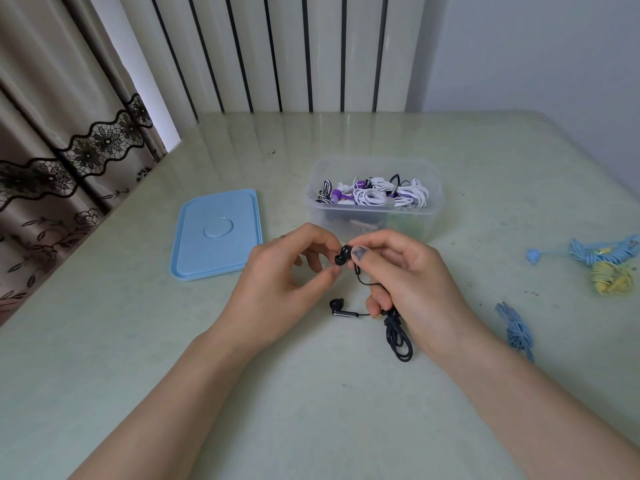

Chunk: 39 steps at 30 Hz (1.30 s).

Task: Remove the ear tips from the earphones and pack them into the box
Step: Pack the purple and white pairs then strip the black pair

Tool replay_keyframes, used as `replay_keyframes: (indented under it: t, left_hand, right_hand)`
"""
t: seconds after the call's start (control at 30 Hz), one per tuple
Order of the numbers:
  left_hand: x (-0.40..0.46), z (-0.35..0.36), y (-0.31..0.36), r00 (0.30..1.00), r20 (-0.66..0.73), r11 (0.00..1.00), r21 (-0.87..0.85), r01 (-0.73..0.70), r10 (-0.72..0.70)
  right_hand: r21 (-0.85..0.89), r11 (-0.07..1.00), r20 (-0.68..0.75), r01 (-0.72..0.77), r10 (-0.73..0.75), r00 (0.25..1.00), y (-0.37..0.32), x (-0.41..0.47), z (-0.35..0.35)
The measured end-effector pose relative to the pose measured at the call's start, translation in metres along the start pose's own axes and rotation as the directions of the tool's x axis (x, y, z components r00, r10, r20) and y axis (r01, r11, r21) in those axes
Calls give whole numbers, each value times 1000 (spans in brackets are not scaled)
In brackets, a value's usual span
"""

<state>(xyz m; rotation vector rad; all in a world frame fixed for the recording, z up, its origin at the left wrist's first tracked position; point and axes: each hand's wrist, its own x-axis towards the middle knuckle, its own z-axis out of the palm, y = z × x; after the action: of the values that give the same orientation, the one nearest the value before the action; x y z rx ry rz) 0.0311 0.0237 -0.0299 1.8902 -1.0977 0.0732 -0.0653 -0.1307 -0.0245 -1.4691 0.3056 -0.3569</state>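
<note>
Between the two hands, a black earbud is pinched at its tip by the left hand, while its stem and the bundled black cable are gripped by the right hand. Just beyond the fingertips stands the clear box, filled with wound earphones; its blue lid lies left of the left hand.

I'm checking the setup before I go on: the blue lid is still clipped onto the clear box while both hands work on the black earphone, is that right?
Not quite. The head view shows the blue lid lying flat on the table, left of the open clear box. The rest holds: the left hand and right hand both work on the black earphone.
</note>
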Motion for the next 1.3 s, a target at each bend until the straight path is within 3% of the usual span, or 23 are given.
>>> replay_keyframes:
  t: [0.3,0.8,1.3]
  left_hand:
    - [1,0,0,997,-18,992,95,-78,80]
    - [0,-1,4,994,-20,994,47,-103,104]
    - [1,-4,6,999,42,988,-155,-16,23]
  right_hand:
    - [37,999,10,-34,34,999,-2,0,0]
    - [80,992,103,-94,86,991,-8,1,-3]
    - [122,981,180,-148,124,976,-13,-1,-7]
